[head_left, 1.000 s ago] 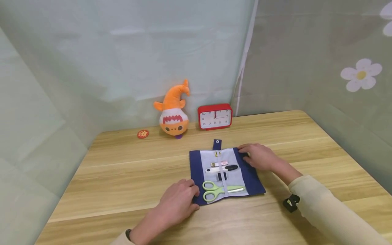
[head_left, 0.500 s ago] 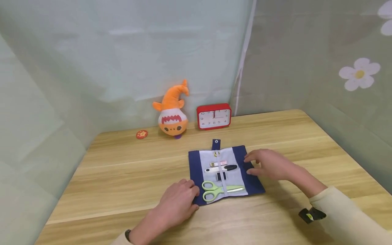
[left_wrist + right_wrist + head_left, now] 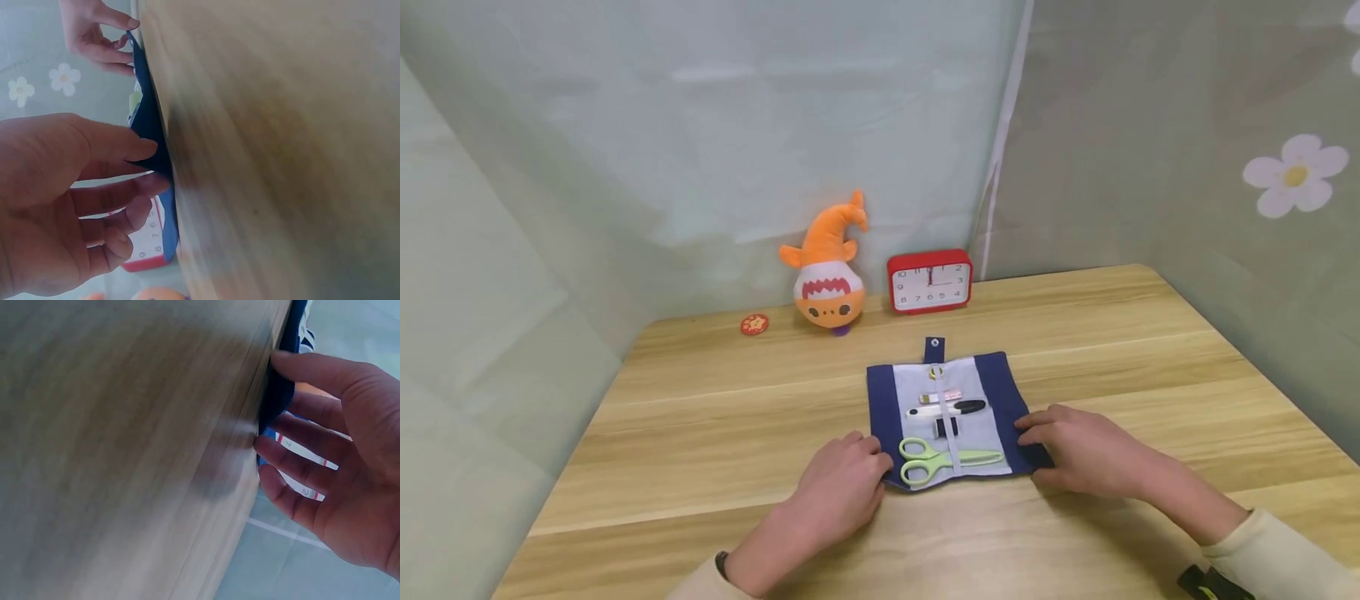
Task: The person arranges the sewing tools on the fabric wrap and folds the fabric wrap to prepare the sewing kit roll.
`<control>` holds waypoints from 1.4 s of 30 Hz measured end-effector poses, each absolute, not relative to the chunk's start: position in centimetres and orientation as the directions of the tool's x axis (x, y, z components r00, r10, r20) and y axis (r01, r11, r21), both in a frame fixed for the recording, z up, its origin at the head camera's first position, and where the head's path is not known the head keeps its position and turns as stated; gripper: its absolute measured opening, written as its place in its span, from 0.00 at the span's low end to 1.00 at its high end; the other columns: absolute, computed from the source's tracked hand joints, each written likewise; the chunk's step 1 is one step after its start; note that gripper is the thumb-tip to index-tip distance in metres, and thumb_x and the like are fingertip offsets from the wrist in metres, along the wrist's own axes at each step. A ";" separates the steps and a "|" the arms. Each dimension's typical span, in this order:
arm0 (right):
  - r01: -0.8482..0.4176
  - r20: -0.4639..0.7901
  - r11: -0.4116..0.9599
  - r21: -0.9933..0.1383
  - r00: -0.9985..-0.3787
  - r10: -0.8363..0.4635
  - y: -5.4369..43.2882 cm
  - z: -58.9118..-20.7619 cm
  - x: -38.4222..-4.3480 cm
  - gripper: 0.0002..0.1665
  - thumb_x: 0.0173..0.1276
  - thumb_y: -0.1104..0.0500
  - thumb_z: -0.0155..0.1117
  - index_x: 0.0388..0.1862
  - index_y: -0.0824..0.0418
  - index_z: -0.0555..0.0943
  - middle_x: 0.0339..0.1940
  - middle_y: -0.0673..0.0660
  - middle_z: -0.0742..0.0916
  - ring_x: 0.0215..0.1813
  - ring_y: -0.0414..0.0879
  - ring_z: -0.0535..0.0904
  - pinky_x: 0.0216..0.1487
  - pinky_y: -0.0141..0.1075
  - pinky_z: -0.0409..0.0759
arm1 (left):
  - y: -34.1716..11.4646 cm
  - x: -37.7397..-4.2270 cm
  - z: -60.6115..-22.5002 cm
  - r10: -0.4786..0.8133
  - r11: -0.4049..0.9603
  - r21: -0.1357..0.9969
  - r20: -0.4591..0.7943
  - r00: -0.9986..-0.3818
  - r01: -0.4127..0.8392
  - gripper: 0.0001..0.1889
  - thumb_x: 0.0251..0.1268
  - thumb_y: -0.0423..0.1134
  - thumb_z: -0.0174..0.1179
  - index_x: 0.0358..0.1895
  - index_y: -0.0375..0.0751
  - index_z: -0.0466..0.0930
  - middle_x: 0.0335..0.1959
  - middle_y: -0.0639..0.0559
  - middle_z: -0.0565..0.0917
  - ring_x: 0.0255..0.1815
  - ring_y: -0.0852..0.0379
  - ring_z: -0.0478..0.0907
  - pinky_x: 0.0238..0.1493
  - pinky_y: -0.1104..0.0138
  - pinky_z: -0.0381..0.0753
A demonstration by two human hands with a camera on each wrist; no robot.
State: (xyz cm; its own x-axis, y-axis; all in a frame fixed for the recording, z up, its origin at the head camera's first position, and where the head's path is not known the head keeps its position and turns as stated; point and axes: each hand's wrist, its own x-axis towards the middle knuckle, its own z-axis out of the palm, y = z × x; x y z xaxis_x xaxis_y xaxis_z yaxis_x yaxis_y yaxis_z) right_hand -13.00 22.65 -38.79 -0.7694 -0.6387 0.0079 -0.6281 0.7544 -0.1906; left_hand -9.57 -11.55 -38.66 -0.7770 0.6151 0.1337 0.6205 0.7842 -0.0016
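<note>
A navy fabric sewing kit (image 3: 1013, 417) lies unfolded on the table. Under its white strap are green scissors (image 3: 928, 460), a black thread spool (image 3: 947, 427), a white-and-black slim tool (image 3: 946, 409), a small pinkish piece (image 3: 940, 397) and a yellow ring (image 3: 936, 372). My left hand (image 3: 844, 485) holds the kit's near left corner; in the left wrist view the thumb (image 3: 145, 149) lies against the cloth. At the near right corner, my right hand (image 3: 1093, 454) has the cloth between thumb and fingers; the thumb (image 3: 282, 361) touches the cloth's edge in the right wrist view.
Behind the kit stand a red clock (image 3: 929, 282) and an orange-and-white plush toy (image 3: 829, 267). A round red disc (image 3: 755, 324) lies left of the toy. Cloth walls (image 3: 737, 150) rise behind the wooden table (image 3: 722, 433).
My right hand has let go of the kit's far right part and moved down its right edge to the near right corner. The left hand stays at its corner.
</note>
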 end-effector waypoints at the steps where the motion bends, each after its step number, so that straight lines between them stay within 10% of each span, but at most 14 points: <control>1: -0.633 0.017 0.752 -0.185 -0.767 -0.641 22.7 -38.8 -13.0 0.23 0.57 0.54 0.82 0.51 0.57 0.90 0.62 0.57 0.89 0.62 0.62 0.84 0.59 0.58 0.83 | -11.6 -9.6 -38.7 0.617 0.782 0.000 0.144 -0.774 0.624 0.02 0.59 0.34 0.71 0.35 0.44 0.90 0.31 0.52 0.84 0.33 0.54 0.78 0.34 0.61 0.79; 15: -0.603 0.030 0.711 -0.362 -0.770 -0.637 23.6 -38.3 -14.6 0.13 0.77 0.61 0.65 0.56 0.61 0.88 0.53 0.57 0.92 0.48 0.46 0.88 0.48 0.44 0.87 | -13.0 -10.8 -38.4 0.651 0.733 0.201 0.069 -0.756 0.650 0.04 0.70 0.35 0.68 0.43 0.45 0.91 0.45 0.51 0.87 0.45 0.54 0.87 0.49 0.59 0.87; 21: -0.541 0.039 0.676 -0.500 -0.794 -0.607 24.0 -38.2 -15.4 0.07 0.82 0.61 0.57 0.48 0.57 0.83 0.32 0.43 0.84 0.33 0.30 0.73 0.35 0.33 0.76 | -13.8 -12.1 -38.3 0.616 0.733 0.360 0.007 -0.788 0.577 0.06 0.78 0.36 0.60 0.37 0.46 0.79 0.30 0.59 0.78 0.33 0.61 0.76 0.38 0.63 0.79; 26: -0.476 0.012 0.679 -0.559 -0.824 -0.567 23.8 -38.3 -16.1 0.08 0.85 0.58 0.54 0.41 0.55 0.78 0.25 0.42 0.74 0.26 0.33 0.67 0.31 0.32 0.69 | -14.3 -13.4 -38.1 0.581 0.719 0.492 -0.038 -0.813 0.491 0.09 0.82 0.36 0.54 0.37 0.46 0.74 0.26 0.59 0.70 0.29 0.60 0.70 0.35 0.65 0.71; 42: -0.291 -0.111 0.737 -0.610 -0.889 -0.444 21.8 -38.2 -19.2 0.11 0.84 0.58 0.54 0.43 0.62 0.80 0.22 0.51 0.85 0.22 0.42 0.83 0.32 0.37 0.77 | -13.3 -16.8 -38.9 0.322 0.688 0.720 -0.192 -0.927 0.090 0.11 0.78 0.35 0.52 0.34 0.40 0.79 0.19 0.50 0.82 0.17 0.58 0.79 0.26 0.68 0.74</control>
